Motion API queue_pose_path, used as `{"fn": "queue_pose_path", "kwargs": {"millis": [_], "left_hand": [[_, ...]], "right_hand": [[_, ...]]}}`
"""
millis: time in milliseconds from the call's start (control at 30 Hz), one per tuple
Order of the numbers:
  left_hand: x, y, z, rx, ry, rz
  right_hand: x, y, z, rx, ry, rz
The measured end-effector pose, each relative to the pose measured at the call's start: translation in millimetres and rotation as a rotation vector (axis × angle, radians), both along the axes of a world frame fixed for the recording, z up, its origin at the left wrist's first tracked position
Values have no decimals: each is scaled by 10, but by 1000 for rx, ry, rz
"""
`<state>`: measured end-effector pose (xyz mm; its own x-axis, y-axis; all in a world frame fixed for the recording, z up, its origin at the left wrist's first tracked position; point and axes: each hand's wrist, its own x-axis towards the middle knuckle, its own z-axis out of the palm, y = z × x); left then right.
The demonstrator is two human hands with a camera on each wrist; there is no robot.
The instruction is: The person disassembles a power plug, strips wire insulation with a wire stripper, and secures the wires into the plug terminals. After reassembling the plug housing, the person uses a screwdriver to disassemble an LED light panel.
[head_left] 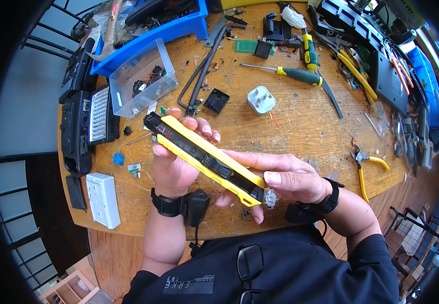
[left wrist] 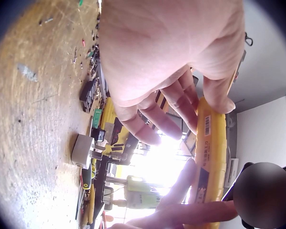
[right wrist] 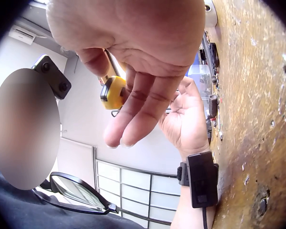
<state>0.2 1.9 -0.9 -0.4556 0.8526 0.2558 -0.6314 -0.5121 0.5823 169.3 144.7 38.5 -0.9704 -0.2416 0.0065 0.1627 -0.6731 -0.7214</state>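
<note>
A large yellow-and-black utility knife [head_left: 199, 151] is held slantwise above the table's near side, its black slider facing up. Toward its far-left end my left hand [head_left: 175, 169] pinches it, thumb on the near edge and fingers on the far side. At the near-right end my right hand [head_left: 300, 178] grips it between thumb and fingers. A barcode label shows on the yellow back of the knife [left wrist: 209, 143] in the left wrist view. No blade shows. Past the hands on the tabletop sits a white plug adapter [head_left: 262, 100].
Yellow-handled cutters [head_left: 362, 161] lie at the right, and a green-and-yellow screwdriver [head_left: 300, 76] lies farther back. A clear plastic bin [head_left: 143, 96] and a blue bin [head_left: 153, 38] stand back left. A white socket box [head_left: 103, 200] is near the left edge.
</note>
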Motion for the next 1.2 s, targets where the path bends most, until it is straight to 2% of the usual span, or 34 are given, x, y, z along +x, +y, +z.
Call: {"fn": "queue_pose_path", "kwargs": {"millis": [100,167,200,267,433,533,633,800,867,933,1000,1200], "left_hand": [[31,9,23,-8,-24,18],[55,23,34,-69,82,35],[70,34,30,-67,82,31],[114,49,17,-114,259,34],[171,48,35,-173,241,19],[157,46,46,-148,205,11],[140,20,36,-147,202,9],[146,11,55,-170,190,-4],[122,20,27,-123,75,66],[52,15,47,-96,74,83],[-1,0,55,-33,-65,114],[-28,-4,61,-13,-50,100]], "right_hand": [[-19,-36,-4,-1,7,-75],[-41,-54,43,97,-93,-159],[-38,-51,18,98,-93,-162],[-33,-43,-57,250,-131,-126],[-40,-40,-19,368,-150,-112],[-28,-37,-17,317,-81,-59],[-27,-41,-68,188,-8,88],[-32,-35,2,1,13,75],[-36,-31,-5,-49,10,68],[-39,-21,-50,-98,25,101],[-32,6,-60,-56,31,118],[-29,25,-20,2,19,124]]}}
